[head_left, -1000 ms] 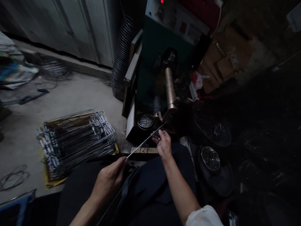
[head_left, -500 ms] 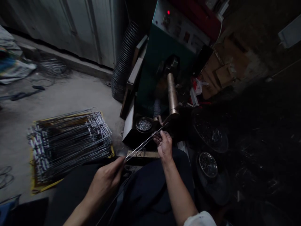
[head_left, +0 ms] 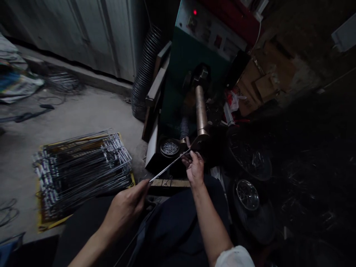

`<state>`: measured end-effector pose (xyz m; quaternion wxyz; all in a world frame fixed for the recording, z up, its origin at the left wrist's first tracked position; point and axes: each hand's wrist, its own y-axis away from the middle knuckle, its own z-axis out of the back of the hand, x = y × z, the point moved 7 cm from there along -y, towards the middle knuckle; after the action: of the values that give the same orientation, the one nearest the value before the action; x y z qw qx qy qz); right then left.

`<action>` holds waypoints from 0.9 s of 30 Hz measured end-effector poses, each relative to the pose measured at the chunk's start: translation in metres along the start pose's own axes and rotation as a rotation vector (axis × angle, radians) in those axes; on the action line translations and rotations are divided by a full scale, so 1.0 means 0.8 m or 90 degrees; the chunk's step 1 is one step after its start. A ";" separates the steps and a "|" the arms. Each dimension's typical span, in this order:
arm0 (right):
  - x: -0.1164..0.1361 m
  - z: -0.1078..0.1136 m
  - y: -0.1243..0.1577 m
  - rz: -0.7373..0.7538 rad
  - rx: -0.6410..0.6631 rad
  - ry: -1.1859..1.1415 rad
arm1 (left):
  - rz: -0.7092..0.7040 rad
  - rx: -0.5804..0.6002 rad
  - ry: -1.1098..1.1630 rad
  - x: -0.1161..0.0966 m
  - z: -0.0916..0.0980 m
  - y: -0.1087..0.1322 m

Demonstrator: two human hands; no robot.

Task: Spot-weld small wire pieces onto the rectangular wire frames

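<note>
A thin metal wire frame runs slantwise between my hands. My left hand is closed on its lower end. My right hand pinches it near the upper end, just below the tip of a copper-coloured machine arm. The arm juts out from a green machine with a lit red lamp. Left of my right hand is a round dish of small metal pieces. Whether the wire touches the machine's tips cannot be made out.
Many wire frames are stacked on a yellow crate at the left. A ribbed hose stands by the wall. On the right are a glass-like bowl and cardboard.
The wire frame has turned, so its two rods now look almost like one line. My left hand has shifted up slightly, and the view has moved a little.
</note>
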<state>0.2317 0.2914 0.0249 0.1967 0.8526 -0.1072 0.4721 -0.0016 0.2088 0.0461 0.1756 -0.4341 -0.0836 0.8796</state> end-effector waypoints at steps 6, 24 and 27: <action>0.000 0.003 0.000 -0.019 0.022 -0.004 | -0.007 0.004 -0.007 -0.014 0.005 -0.002; 0.028 0.024 -0.037 0.079 0.060 0.125 | -0.053 -0.040 -0.063 -0.027 -0.023 -0.029; 0.025 0.017 -0.036 0.050 0.067 0.102 | -0.026 -0.025 -0.069 -0.024 -0.019 -0.026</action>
<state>0.2638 0.3116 0.0285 0.1411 0.8162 -0.0993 0.5513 0.0260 0.2208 0.0576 0.1800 -0.3872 -0.1189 0.8964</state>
